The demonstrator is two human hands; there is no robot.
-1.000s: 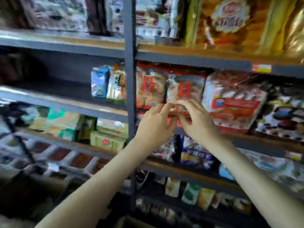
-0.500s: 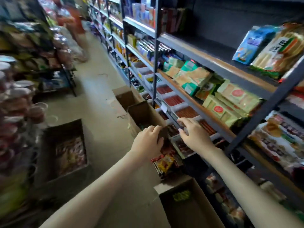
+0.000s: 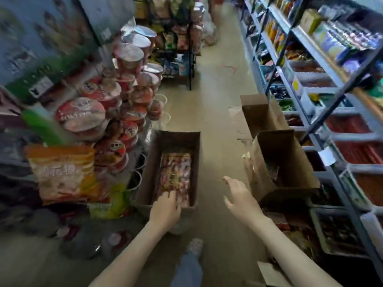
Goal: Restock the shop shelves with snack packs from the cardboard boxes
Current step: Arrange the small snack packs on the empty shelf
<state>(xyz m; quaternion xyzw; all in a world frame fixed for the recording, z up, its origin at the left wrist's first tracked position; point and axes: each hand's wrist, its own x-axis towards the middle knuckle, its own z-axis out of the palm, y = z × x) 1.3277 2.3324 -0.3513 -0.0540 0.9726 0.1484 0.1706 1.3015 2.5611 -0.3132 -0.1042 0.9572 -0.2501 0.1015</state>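
Head cam: left hand (image 3: 165,210) fingers down on snack packs (image 3: 176,175) in cardboard box (image 3: 149,168), grip unclear; right hand (image 3: 240,196) spread, holding nothing.

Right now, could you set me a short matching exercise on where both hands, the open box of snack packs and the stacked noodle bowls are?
Things:
1. left hand
2. right hand
3. open box of snack packs
4. stacked noodle bowls

Places:
A. on the floor, mid-aisle
B. piled on the aisle's left
C. reaching into the box
D. spread open above the floor

Pairs: 1-C, 2-D, 3-A, 4-B
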